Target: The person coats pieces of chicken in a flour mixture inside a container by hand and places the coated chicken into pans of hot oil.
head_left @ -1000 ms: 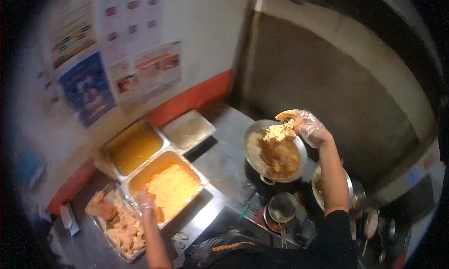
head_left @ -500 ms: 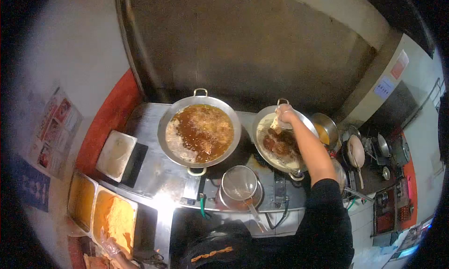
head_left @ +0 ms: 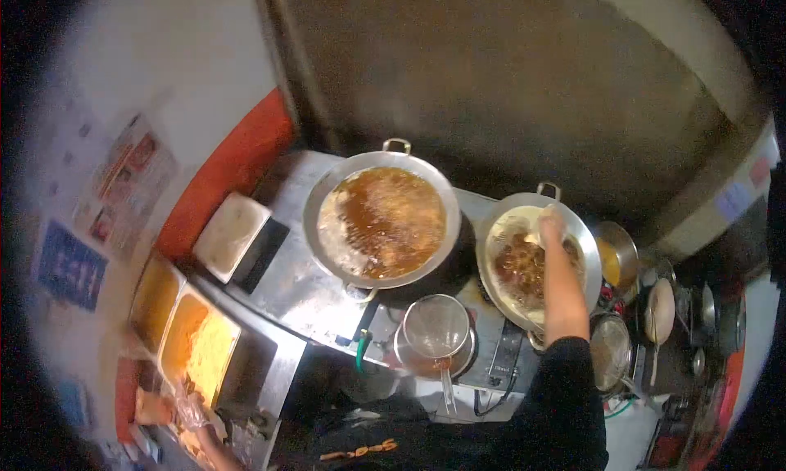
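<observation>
My right hand (head_left: pixel 552 223) reaches down over the right wok (head_left: pixel 586 295), its fingers closed on a pale, batter-coated piece of food (head_left: pixel 533 238) just above the bubbling oil. Brown pieces (head_left: pixel 520 266) fry in the foam there. In a clear plastic glove, my left hand (head_left: pixel 192 411) is at the lower left, beside the near end of a metal tray of orange-yellow coating (head_left: pixel 211 352). Its fingers are blurred, and I cannot make out whether they hold anything. A second wok (head_left: pixel 315 217) on the left is full of bubbling oil and frying pieces.
A round strainer (head_left: pixel 436 325) rests on a pot between the woks, its handle towards me. On the left stand a pale rectangular container (head_left: pixel 232 235) and another metal tray (head_left: pixel 155 303). A bowl of yellow liquid (head_left: pixel 616 254) and several pans (head_left: pixel 660 311) are on the right.
The view has turned, so the woks appear farther right and tilted. My right hand has lowered the coated piece closer to the oil. My left hand remains by the coating tray.
</observation>
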The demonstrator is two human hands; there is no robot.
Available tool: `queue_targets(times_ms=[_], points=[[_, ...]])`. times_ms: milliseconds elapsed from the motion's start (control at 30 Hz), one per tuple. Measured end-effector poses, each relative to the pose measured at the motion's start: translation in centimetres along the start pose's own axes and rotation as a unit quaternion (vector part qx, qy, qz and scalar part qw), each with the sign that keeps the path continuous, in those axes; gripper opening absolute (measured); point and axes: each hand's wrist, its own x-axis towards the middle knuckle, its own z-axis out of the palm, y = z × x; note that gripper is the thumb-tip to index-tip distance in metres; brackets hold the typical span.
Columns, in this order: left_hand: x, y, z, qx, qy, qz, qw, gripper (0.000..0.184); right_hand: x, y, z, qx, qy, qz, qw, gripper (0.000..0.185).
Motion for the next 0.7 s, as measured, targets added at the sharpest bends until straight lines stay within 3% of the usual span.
queue_targets(times_ms=[33, 100, 133, 167, 200, 233, 267, 300, 333, 367, 400, 467, 500, 533, 600, 633, 700], points=[[1.5, -5.8, -2.4, -0.036, -0.054, -0.042, 0.997, 0.058, -0.7, -1.6, -0.4, 0.027, 0.022, -0.037, 0.999, 0.037], [-2.1, -0.2, -1.2, 0.058, 0.039, -0.003, 0.998, 0.057, -0.2, -7.9, -1.5, -0.128, -0.004, -0.151, 0.98, 0.037], [-3.5, 1.9, -1.1, 0.083, 0.07, -0.002, 0.994, 0.056, -2.0, -13.0, -2.2, -0.139, -0.034, -0.151, 0.978, 0.04], [-4.3, 3.8, -1.4, 0.112, 0.097, -0.002, 0.989, 0.056, -3.9, -16.9, -2.2, -0.073, -0.07, -0.185, 0.977, 0.04], [-5.0, 5.5, -2.1, 0.144, 0.123, -0.003, 0.982, 0.055, -8.9, -22.8, -4.1, 0.076, -0.111, -0.286, 0.949, 0.041], [-5.9, 7.2, -3.4, 0.176, 0.15, -0.009, 0.973, 0.055, -7.8, -22.3, -0.5, 0.132, -0.199, -0.293, 0.926, 0.045], [-7.1, 9.0, -4.9, 0.196, 0.178, -0.019, 0.964, 0.055, -16.1, -33.3, -4.9, 0.237, -0.324, -0.118, 0.908, 0.048], [-8.1, 10.9, -6.8, 0.205, 0.197, -0.043, 0.958, 0.054, -18.7, -35.0, -1.8, 0.268, -0.33, -0.185, 0.886, 0.051], [-8.4, 3.7, -8.9, 0.047, 0.254, 0.114, 0.959, 0.053, -22.4, -39.3, -0.1, 0.277, -0.362, -0.209, 0.865, 0.051], [-8.4, 0.3, -9.9, -0.096, 0.291, 0.086, 0.948, 0.051, -27.0, -43.2, 0.2, 0.334, -0.421, -0.235, 0.81, 0.048], [-10.1, -0.4, -11.6, -0.091, 0.311, 0.077, 0.943, 0.051, -32.3, -46.1, -0.6, 0.383, -0.47, -0.256, 0.753, 0.048], [-12.4, -1.0, -15.2, -0.105, 0.393, -0.033, 0.913, 0.05, -44.0, -52.6, -0.4, 0.472, -0.501, -0.297, 0.662, 0.051], [-13.6, -3.9, -16.8, 0.125, 0.388, -0.056, 0.912, 0.05, -49.4, -56.1, -0.6, 0.451, -0.537, -0.344, 0.625, 0.051], [-14.1, -4.8, -17.9, 0.121, 0.392, -0.064, 0.91, 0.05, -53.8, -58.0, 0.3, 0.4, -0.573, -0.364, 0.616, 0.051], [-14.4, -4.9, -19.3, 0.051, 0.317, -0.288, 0.902, 0.047, -61.2, -60.6, 3.4, 0.265, -0.641, -0.373, 0.616, 0.053], [-14.8, -7.4, -18.7, -0.029, 0.313, -0.279, 0.908, 0.042, -64.9, -61.1, 4.7, 0.288, -0.71, -0.332, 0.549, 0.053], [-14.7, -9.6, -17.7, 0.14, 0.204, -0.29, 0.924, 0.035, -72.2, -62.4, 7.8, 0.316, -0.799, -0.286, 0.425, 0.053]])
